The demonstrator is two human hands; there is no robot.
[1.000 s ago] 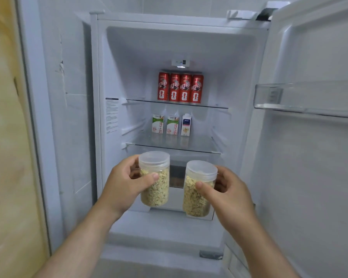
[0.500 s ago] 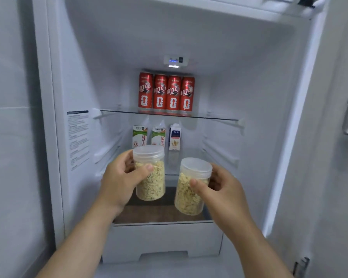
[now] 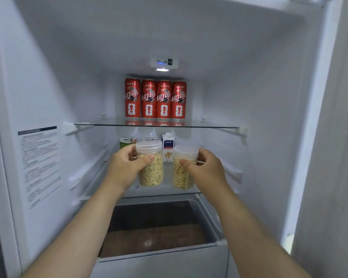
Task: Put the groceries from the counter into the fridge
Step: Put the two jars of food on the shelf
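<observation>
1. The left jar (image 3: 152, 173) is a clear round plastic tub with a translucent ribbed screw lid, filled most of the way with pale yellow flaky grain; the right jar (image 3: 181, 177) is its twin; two jars in all, upright and side by side, not touching.
2. Both are inside the white fridge (image 3: 259, 97), over the lower glass shelf (image 3: 165, 191); whether their bases rest on it cannot be told.
3. The left hand (image 3: 125, 167) has its fingers clamped round the left jar, thumb across the front; the right hand (image 3: 207, 169) grips the right jar likewise, fingers curled behind it.
4. Behind the jars, toward 12 o'clock, stand three cardboard cartons; two low cartons (image 3: 128, 141) are largely hidden, the left one green and white; one taller blue-and-white carton (image 3: 167, 145) with a cap shows between the jars.
5. Higher at 12 o'clock, on the upper glass shelf (image 3: 209, 125), four tall glossy red metal cans (image 3: 155, 99) stand in a close row by the back wall; above them is one small lit control panel (image 3: 164, 63).
6. At 6 o'clock is one smooth white plastic drawer (image 3: 159, 261), dark and brownish inside; at 9 o'clock is one printed label (image 3: 40, 165) on the side wall.
</observation>
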